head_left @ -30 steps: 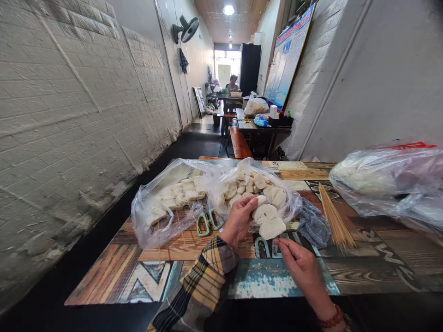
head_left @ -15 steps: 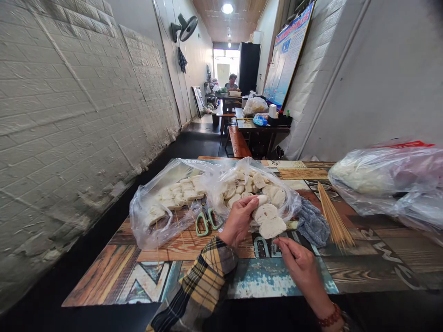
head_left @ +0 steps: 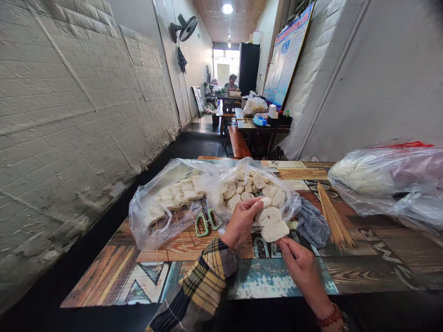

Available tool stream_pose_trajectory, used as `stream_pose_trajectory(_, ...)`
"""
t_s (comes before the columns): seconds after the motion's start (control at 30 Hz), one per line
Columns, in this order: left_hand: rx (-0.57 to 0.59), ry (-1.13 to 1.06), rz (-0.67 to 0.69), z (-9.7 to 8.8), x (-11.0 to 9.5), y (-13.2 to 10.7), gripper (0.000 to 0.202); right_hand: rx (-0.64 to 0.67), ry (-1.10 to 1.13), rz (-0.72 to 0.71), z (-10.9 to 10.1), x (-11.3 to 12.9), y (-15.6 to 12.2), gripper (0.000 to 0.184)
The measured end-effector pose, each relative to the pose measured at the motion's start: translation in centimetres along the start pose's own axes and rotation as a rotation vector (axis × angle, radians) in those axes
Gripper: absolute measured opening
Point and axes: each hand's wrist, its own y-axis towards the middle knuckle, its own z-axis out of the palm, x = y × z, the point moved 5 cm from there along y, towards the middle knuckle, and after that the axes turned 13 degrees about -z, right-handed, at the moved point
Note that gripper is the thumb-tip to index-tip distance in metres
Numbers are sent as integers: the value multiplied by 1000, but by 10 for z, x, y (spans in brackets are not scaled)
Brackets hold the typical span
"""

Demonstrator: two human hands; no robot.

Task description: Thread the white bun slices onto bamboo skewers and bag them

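My left hand (head_left: 243, 220) pinches a pale, round white slice (head_left: 266, 202) between thumb and fingers. Below it, two more flat slices (head_left: 275, 230) hang in a row toward my right hand (head_left: 300, 262). That hand is closed, its fingertips at the lower edge of the bottom slice, pinching the end of a thin skewer that is almost wholly hidden. Behind them an open clear plastic bag (head_left: 221, 184) holds many loose slices. Another clear bag (head_left: 138, 233), on the left, contains rows of slices with thin sticks poking out.
Green-handled scissors (head_left: 201, 224) lie between the bags. A grey cloth (head_left: 312, 222) and a fanned bundle of bamboo skewers (head_left: 334, 216) rest on the right of the patterned table (head_left: 104, 272). Farther right are large filled plastic bags (head_left: 387, 177). A person (head_left: 231, 83) sits at a far table.
The slices have shifted slightly right and down, and the lowest one now meets my right fingertips. My left hand has moved a little to the right with them.
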Motion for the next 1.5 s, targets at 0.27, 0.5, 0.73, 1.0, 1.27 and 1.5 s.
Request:
stream_pose_trajectory(0.27,136,-157,44,6,-8,-5,58,-46,128,116,3,-6,-10,47)
stream_pose_trajectory(0.5,187,-183,-4,8,-4,-7,60,-9,148,186,5,-15,-18,43)
stream_pose_trajectory(0.73,183,29,109,14,-7,-13,47,35,49,155,3,-14,-15,44)
stream_pose_trajectory(1.0,232,185,178,18,-17,-26,51,23,-66,164,0,-13,-19,55)
stream_pose_trajectory(1.27,-11,-90,66,-4,-9,-7,58,101,92,141,8,-16,-20,39)
stream_pose_trajectory(1.5,-91,-156,55,-20,-4,8,50,49,57,161,15,-3,-13,43)
